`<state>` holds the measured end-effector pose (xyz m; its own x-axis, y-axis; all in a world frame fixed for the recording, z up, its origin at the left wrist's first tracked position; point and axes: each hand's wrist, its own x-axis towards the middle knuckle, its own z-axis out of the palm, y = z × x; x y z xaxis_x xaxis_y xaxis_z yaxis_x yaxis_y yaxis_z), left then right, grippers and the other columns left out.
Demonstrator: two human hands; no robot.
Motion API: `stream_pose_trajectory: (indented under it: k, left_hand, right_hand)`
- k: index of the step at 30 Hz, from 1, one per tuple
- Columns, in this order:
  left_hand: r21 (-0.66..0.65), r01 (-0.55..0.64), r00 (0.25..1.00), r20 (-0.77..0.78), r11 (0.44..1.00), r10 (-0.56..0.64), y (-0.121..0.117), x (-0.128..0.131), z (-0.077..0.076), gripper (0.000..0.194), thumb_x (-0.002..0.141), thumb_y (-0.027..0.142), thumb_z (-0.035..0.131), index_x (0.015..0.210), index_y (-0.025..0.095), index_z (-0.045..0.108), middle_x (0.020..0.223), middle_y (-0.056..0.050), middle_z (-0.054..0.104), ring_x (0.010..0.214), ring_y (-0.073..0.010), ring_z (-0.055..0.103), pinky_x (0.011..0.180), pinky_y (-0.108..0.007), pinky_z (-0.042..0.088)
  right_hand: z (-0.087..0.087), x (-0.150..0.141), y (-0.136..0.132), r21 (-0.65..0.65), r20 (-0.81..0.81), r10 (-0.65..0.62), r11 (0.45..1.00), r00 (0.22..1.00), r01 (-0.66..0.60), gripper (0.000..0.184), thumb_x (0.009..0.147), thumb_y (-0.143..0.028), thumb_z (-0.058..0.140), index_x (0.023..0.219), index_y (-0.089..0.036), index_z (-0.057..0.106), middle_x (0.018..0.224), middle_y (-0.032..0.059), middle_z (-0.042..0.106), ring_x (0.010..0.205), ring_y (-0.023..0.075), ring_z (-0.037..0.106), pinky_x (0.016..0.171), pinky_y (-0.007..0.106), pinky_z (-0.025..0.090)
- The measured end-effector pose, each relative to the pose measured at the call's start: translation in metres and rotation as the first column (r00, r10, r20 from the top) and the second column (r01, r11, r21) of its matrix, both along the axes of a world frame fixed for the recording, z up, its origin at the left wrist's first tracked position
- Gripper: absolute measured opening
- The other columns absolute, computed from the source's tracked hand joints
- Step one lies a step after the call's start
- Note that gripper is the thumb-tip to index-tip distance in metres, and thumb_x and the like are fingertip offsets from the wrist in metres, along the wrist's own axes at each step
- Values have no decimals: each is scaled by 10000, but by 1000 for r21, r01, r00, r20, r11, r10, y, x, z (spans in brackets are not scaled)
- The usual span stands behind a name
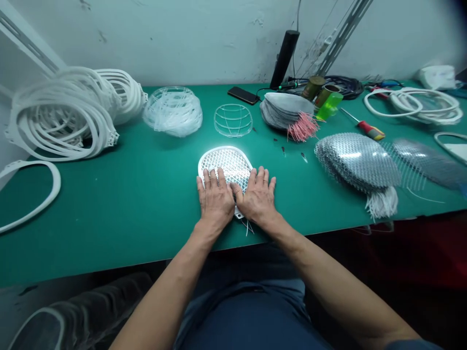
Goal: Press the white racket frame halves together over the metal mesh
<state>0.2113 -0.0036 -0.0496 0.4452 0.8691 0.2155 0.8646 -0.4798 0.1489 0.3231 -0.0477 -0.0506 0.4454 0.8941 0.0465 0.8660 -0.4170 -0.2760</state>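
A white oval racket head with a mesh grid (228,163) lies flat on the green table (146,194), near its front edge. My left hand (215,197) rests palm down on its lower left part, fingers stretched out. My right hand (258,194) lies flat on its lower right edge, fingers spread. Both hands press on the frame side by side, thumbs almost touching. Thin white wires (249,227) stick out from under the hands at the frame's near end.
White plastic rings (69,112) are piled at the far left. A stack of clear covers (173,111) and a single clear grid (233,120) sit behind. Metal mesh stacks (355,160) lie to the right, with a screwdriver (365,126), a phone (243,95) and a grey stack with pink wires (288,114).
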Motion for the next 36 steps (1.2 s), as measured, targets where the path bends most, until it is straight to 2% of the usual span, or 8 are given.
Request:
stream_pose_trajectory:
  k: [4, 8, 12, 17, 22, 25, 30, 36]
  left_hand:
    - [26, -5, 1000, 22, 1000, 4, 1, 2, -3, 580, 1038, 270, 348, 1553, 5, 381, 1585, -271, 432, 1543, -413, 285, 1243, -635, 203]
    - [24, -12, 1000, -1, 1000, 12, 1, 1, -4, 572, 1035, 259, 365, 1555, 23, 397, 1579, -279, 437, 1531, -411, 316, 1240, -625, 217]
    - [29, -16, 1000, -23, 999, 17, 3, 0, -2, 566, 1032, 246, 385, 1549, 21, 417, 1555, -300, 457, 1516, -412, 350, 1235, -617, 236]
    - [46, -24, 999, -25, 999, 25, 4, 0, -5, 550, 1035, 235, 381, 1542, 32, 442, 1543, -291, 477, 1509, -422, 359, 1234, -606, 248]
    - [50, -4, 1000, -18, 999, 5, 0, -1, -4, 546, 1038, 264, 392, 1535, 45, 453, 1560, -271, 467, 1518, -417, 343, 1238, -606, 242]
    - [31, 1, 1000, 8, 1000, -1, 5, -6, 0, 592, 1038, 366, 443, 1523, 26, 457, 1575, -282, 439, 1535, -422, 301, 1242, -587, 253]
    - [-63, -86, 994, 69, 994, 90, 30, -19, -2, 753, 1029, 512, 452, 1541, -35, 369, 1609, -339, 336, 1542, -443, 264, 1212, -565, 327]
    - [-63, -52, 994, 94, 997, 58, 42, -25, -12, 767, 1030, 514, 455, 1556, -25, 316, 1560, -350, 407, 1503, -433, 358, 1198, -598, 329]
  right_hand:
    - [-6, -7, 0, 57, 69, 21, 998, 997, -25, 804, 1063, -544, 266, 1550, 93, 335, 1651, 325, 239, 1551, 467, 173, 1217, 687, 113]
    - [-8, -1, -3, 41, 36, 48, 998, 998, -50, 772, 1071, -510, 255, 1552, 89, 336, 1641, 315, 280, 1543, 458, 210, 1225, 674, 119]
    - [-5, 23, 8, 12, -43, 171, 985, 984, -171, 797, 1062, -558, 264, 1589, 39, 300, 1665, 250, 281, 1562, 414, 200, 1263, 579, 150]
    - [-3, 51, 34, -8, -45, 337, 941, 940, -338, 752, 1058, -526, 284, 1604, -10, 309, 1683, 191, 279, 1569, 372, 210, 1283, 504, 158]
    - [-5, 51, 39, -1, -17, 319, 948, 948, -319, 671, 1066, -423, 262, 1592, -15, 349, 1668, 186, 320, 1564, 361, 235, 1285, 492, 162]
    - [-5, 48, 37, -6, -8, 317, 949, 949, -317, 663, 1066, -407, 257, 1585, -7, 360, 1657, 202, 336, 1560, 361, 250, 1278, 494, 193]
    - [-13, 50, 36, 63, -3, 318, 946, 948, -318, 694, 1065, -458, 264, 1574, 2, 367, 1641, 225, 357, 1553, 366, 265, 1265, 523, 227]
    - [-22, 53, 34, 178, -14, 322, 933, 947, -314, 716, 1062, -514, 277, 1543, 0, 406, 1587, 236, 443, 1523, 362, 333, 1242, 549, 280]
